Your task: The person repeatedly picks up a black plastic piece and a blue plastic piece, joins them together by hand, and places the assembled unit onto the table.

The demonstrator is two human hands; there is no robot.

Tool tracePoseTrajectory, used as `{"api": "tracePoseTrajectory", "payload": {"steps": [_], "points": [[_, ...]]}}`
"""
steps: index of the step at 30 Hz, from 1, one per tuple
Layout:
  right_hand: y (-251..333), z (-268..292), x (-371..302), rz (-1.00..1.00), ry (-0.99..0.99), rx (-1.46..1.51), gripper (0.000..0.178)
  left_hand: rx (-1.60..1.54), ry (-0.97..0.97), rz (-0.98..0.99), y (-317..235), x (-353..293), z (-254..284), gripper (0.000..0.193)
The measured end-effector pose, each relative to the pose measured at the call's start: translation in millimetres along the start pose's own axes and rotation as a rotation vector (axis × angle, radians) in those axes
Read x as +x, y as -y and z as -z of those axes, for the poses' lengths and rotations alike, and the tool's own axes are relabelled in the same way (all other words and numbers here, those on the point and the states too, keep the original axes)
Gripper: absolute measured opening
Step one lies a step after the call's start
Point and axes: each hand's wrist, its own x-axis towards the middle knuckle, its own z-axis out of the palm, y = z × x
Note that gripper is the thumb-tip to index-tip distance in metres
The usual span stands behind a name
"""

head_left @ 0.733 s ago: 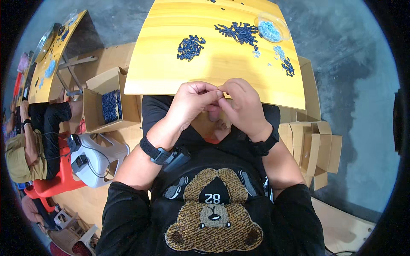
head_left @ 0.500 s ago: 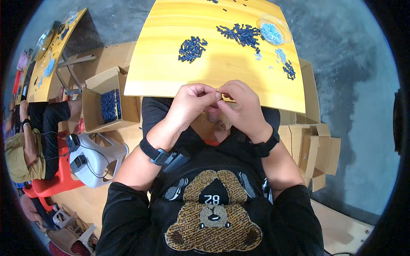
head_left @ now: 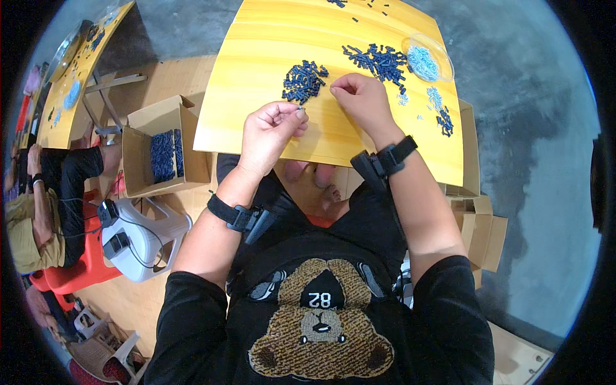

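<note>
L. hand (head_left: pixel 266 131): small dark pc. (head_left: pixel 301 108) pinched at tips, by near edge of L. pile (head_left: pixel 304 82) on table (head_left: pixel 240 102); best held lightly, clear of pile. R. hand (head_left: pixel 366 102): fingers drawn together betw. L. & R. piles (head_left: pixel 378 61), closure/contents can't be told. White digits (head_left: pixel 322 299) borne on blk. shirt (head_left: pixel 407 327); no brand legible.

The desk (head_left: pixel 247 45) is showing a smooth, wood-grained yellow top with a soft gloss. Between its left and right edges, small dark pieces (head_left: pixel 304 82) are looking like matt plastic. By the right edge, a clear dish (head_left: pixel 443 58) is shining like plastic. Off the near left corner, a carton (head_left: pixel 196 157) is showing matt cardboard. A black cloth shirt (head_left: pixel 218 346) is bearing a rough, nubbly patch (head_left: pixel 321 353).
</note>
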Motion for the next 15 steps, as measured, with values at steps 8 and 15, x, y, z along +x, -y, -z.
{"api": "tracePoseTrajectory", "payload": {"steps": [8, 15], "points": [[3, -21, 20, 0.167, -0.098, -0.407, 0.017, 0.042, 0.103, -0.001, 2, 0, 9, 0.011], [4, -21, 25, 0.194, -0.066, -0.497, 0.017, 0.045, 0.127, -0.02, 4, 1, 9, 0.012]]}}
